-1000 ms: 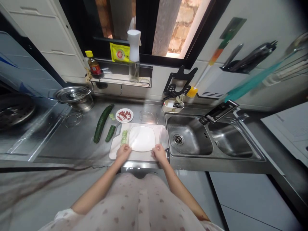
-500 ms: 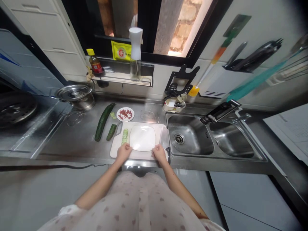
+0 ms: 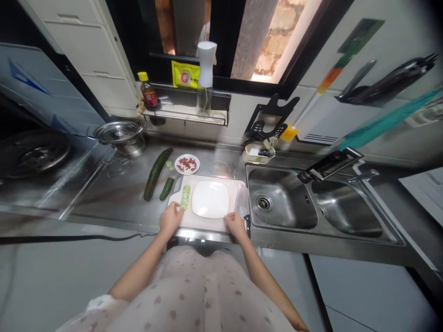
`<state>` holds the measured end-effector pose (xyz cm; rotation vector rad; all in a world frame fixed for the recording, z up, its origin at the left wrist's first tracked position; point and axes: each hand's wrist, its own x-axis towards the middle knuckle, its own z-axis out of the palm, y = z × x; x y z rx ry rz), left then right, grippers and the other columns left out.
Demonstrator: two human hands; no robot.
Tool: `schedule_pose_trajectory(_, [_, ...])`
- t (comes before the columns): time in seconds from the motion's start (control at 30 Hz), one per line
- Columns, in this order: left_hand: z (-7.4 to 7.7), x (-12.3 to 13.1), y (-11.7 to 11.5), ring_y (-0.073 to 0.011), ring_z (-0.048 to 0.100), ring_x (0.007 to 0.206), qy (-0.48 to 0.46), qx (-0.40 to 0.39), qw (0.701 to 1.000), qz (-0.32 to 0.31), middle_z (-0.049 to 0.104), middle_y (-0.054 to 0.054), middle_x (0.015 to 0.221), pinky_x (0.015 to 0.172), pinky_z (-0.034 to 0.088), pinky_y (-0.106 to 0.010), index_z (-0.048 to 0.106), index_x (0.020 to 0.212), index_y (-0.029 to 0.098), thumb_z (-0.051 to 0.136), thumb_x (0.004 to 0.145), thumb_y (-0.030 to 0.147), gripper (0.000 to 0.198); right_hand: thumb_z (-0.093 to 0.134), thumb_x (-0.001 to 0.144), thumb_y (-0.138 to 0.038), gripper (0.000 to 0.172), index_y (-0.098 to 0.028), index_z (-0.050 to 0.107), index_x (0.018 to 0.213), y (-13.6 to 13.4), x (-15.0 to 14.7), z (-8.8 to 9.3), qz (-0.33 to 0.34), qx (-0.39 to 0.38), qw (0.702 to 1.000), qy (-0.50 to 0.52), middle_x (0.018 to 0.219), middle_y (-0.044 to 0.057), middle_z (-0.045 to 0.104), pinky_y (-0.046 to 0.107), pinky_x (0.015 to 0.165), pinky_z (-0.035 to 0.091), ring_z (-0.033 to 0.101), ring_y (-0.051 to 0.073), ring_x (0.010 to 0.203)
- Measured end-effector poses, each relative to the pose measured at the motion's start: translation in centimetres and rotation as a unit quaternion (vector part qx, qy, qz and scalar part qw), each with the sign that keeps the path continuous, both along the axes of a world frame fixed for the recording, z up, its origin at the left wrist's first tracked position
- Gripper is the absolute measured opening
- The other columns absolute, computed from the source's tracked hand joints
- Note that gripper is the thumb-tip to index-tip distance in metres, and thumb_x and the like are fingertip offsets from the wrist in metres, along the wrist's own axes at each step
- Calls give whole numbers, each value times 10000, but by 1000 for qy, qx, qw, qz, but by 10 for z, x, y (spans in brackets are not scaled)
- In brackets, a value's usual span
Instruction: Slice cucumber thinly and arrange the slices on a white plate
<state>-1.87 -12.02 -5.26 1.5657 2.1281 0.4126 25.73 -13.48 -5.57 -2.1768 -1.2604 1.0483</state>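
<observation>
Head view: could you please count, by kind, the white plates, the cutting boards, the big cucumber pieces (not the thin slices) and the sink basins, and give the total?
White plates: 2 (square plate, round plate)
Cutting boards: 1 (pale board)
Big cucumber pieces: 2 (long cucumber, short piece)
Sink basins: 2 (left basin, right basin)
Total: 7

White plate (image 3: 210, 199) lies flat beside cucumber slices (image 3: 185, 197).
</observation>
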Motion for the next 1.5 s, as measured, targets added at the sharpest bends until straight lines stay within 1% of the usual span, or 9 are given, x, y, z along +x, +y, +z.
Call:
schedule_pose_trajectory(0.17, [-3,-3,3,-203,607,805,41,3,999,-12,646,-48,880,653,389,-259,597,996,205,545,811,448,309,506,799,-312,254,-148,613,961,-2,12,13,53,10,994,-94,636,18,609,231,604,387,572,160,632])
schedule_pose_trajectory(0.33, [-10,2,5,-207,606,866,16,16,1000,3,647,-65,956,725,417,-270,612,943,202,573,786,376,237,459,800,-324,331,-142,624,1022,-6,17,18,47,61,994,-74,676,38,639,239,606,392,583,176,651])
schedule_pose_trajectory(0.5, [-13,2,8,-179,615,802,-95,44,993,58,673,-34,871,705,427,-253,617,860,195,576,773,318,156,433,788,-381,369,-144,638,983,-8,13,28,41,126,990,-56,640,27,621,250,562,373,550,174,576])
schedule_pose_trajectory(0.73, [-8,-3,15,-156,610,716,-243,93,963,73,666,-27,764,683,445,-252,620,823,172,623,723,320,178,427,807,-357,299,-163,637,896,-1,-6,45,86,164,981,-56,561,-14,533,238,533,328,502,149,543])
schedule_pose_trajectory(0.9, [11,7,20,-138,593,674,-382,94,919,-15,642,-17,725,652,451,-242,606,854,150,672,697,352,264,459,840,-307,265,-181,651,972,8,-32,60,181,173,968,-14,632,-16,575,230,595,372,521,132,597])
schedule_pose_trajectory(1.03, [40,20,23,-132,591,706,-386,100,909,-122,632,-6,742,678,444,-237,607,877,159,686,715,335,252,480,872,-262,239,-190,637,1038,21,-52,75,262,249,932,12,886,40,631,267,765,417,559,155,805])
schedule_pose_trajectory(1.23, [64,35,26,-132,582,733,-333,97,917,-198,652,-15,805,689,425,-234,610,966,177,644,756,287,240,520,872,-208,106,-187,624,881,36,-60,80,326,289,900,9,882,48,615,313,830,395,531,182,877])
schedule_pose_trajectory(1.37, [65,43,24,-117,555,679,-352,92,918,-158,653,-14,796,662,419,-227,606,1005,174,674,719,298,319,495,866,-180,118,-182,594,803,37,-57,76,312,284,907,12,819,36,606,297,777,394,521,172,809])
schedule_pose_trajectory(1.5, [66,51,21,-92,515,567,-433,14,901,-10,625,-10,686,523,365,-192,599,899,152,678,700,382,314,460,887,-211,151,-185,580,799,37,-53,74,277,286,917,19,803,39,596,291,746,395,514,172,790])
